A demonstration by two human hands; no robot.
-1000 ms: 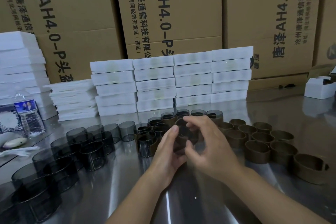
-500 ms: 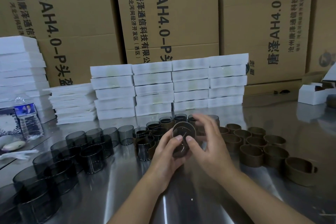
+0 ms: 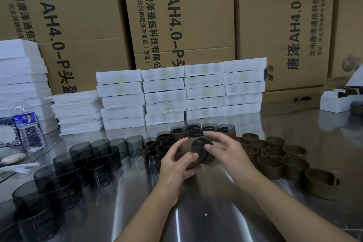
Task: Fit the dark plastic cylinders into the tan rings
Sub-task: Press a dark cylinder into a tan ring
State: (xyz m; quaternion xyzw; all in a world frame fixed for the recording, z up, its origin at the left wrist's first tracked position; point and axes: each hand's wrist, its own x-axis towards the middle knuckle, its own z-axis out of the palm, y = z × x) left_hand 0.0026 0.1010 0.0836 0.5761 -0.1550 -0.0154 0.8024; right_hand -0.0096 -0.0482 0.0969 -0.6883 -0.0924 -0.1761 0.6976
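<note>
Above the steel table, both hands hold one tan ring with a dark cylinder (image 3: 199, 150) inside it, its open end tilted toward me. My left hand (image 3: 177, 165) grips it from the left and below, thumb on the rim. My right hand (image 3: 225, 150) pinches its right side with thumb and fingers. Loose dark cylinders (image 3: 98, 169) stand in rows at the left. Empty tan rings (image 3: 275, 153) stand clustered at the right. Several fitted pairs (image 3: 177, 132) stand behind my hands.
Stacks of white foam boxes (image 3: 163, 96) line the back of the table (image 3: 216, 220), with large cardboard cartons (image 3: 176, 15) behind them. A water bottle (image 3: 29, 129) stands at the far left. A small white box (image 3: 334, 102) sits at the far right.
The held ring and cylinder have turned so the open end faces more toward me. My right fingers have shifted from over the top to the right side of the piece.
</note>
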